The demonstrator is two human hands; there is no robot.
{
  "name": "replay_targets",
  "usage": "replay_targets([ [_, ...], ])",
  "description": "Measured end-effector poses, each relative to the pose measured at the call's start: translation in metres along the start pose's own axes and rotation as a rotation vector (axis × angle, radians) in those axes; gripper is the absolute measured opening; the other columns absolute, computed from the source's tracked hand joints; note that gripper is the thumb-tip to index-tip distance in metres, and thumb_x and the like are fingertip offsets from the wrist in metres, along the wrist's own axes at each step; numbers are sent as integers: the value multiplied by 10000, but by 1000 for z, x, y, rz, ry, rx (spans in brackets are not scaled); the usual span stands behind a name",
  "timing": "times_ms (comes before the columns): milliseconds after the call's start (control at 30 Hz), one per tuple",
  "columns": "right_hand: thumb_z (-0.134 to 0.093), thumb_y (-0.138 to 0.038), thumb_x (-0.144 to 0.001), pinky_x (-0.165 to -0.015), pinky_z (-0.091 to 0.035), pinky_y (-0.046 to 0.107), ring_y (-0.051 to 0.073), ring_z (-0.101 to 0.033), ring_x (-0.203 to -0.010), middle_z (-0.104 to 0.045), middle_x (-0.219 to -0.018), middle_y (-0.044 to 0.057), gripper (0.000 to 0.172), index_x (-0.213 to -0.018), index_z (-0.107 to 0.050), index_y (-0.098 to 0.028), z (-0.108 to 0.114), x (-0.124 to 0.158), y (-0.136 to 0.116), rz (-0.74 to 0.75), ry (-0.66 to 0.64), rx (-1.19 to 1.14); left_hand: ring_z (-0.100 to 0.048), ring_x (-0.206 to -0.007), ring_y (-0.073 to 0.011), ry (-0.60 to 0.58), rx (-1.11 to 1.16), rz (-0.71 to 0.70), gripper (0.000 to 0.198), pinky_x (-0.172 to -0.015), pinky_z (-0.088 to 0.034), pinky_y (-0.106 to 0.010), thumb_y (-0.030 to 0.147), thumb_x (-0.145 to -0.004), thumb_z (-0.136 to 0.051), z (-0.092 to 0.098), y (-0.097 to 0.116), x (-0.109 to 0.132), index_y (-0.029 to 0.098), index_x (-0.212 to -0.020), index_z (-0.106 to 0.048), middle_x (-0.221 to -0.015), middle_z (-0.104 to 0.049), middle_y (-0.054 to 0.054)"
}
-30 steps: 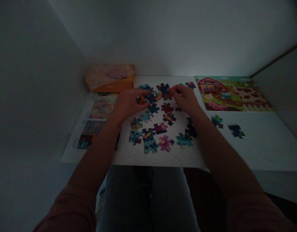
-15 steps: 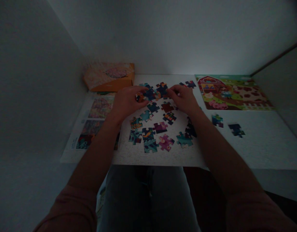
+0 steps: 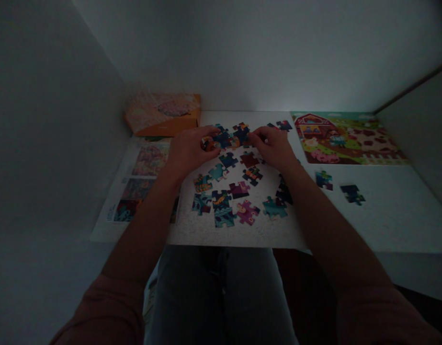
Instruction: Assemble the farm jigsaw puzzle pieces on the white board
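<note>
My left hand point(image 3: 192, 148) curls around the left side of a dark blue jigsaw puzzle piece point(image 3: 223, 139), index finger above and thumb below. An orange-brown piece point(image 3: 209, 144) shows inside the curve of that hand. To the right, my right hand point(image 3: 273, 143) pinches the edge of another dark blue puzzle piece point(image 3: 241, 134) with thumb and index finger. These two pieces lie side by side, and I cannot tell whether they interlock. Several loose pieces lie nearer to me, among them a brown piece point(image 3: 249, 159), a teal piece point(image 3: 218, 172) and a pink piece point(image 3: 247, 212).
An orange box point(image 3: 166, 127) stands at the back left, against the wall. In front of it lies a printed picture sheet point(image 3: 134, 184), partly under my left forearm. A farm picture board point(image 3: 346, 139) lies back right, with two loose pieces point(image 3: 352, 193) before it on the white table point(image 3: 393, 215).
Very little differs. My left fingertips have shifted slightly to the left along the pieces; my right hand keeps its pinch in the same place.
</note>
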State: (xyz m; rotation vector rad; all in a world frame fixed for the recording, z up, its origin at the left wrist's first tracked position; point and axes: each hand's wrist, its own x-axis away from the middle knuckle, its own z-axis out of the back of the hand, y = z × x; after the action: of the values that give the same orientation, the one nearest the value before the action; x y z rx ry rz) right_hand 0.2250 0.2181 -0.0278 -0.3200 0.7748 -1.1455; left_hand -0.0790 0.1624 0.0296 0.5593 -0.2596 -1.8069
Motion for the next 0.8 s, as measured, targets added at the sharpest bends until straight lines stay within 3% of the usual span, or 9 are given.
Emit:
replay_targets([
  [267, -720, -595, -1211, -1050, -592, 518, 325, -773, -917, -833, -901, 70, 416, -930, -801, -299, 8, 0, -11, -84, -27, -13, -908, -1243, -334, 17, 2, -6, 561, -1203, -677, -468, 300, -1041, -983, 0, -3, -1, 330, -1596, -913, -1487, -962, -71],
  [433, -704, -700, -1214, -956, -617, 484, 306, -768, -936, -817, -925, 62, 504, -908, -740, -302, 28, -5, -21, -105, 113, -116, -894, -1244, -321, 36, 13, -6, 519, -1129, -684, -431, 321, -1037, -981, -3, -9, -2, 365, -1550, -914, -1430, -967, -56],
  [600, -656, -892, -1162, -842, -590, 481, 290, -703, -865, -768, -900, 64, 623, -906, -699, -325, 91, 12, -15, -137, 334, -241, -879, -1188, -308, 63, 49, -21, 494, -1056, -675, -442, 370, -1046, -948, -2, -12, -1, 365, -1538, -900, -1409, -963, -47],
  [733, -775, -960, -1047, -891, -557, 570, 330, -695, -870, -804, -915, 125, 649, -854, -721, -343, 159, 81, 31, -192, 448, -156, -876, -1067, -360, 105, 46, -38, 472, -999, -686, -541, 485, -1030, -902, 1, -10, -2, 373, -1489, -916, -1287, -960, -87],
  [800, -750, -1048, -1010, -906, -535, 603, 361, -691, -889, -827, -916, 152, 703, -826, -719, -370, 186, 128, 63, -281, 402, -63, -872, -1048, -392, 118, 50, -58, 448, -977, -703, -593, 541, -1031, -866, 2, -4, 0, 436, -1463, -917, -1235, -946, -80],
])
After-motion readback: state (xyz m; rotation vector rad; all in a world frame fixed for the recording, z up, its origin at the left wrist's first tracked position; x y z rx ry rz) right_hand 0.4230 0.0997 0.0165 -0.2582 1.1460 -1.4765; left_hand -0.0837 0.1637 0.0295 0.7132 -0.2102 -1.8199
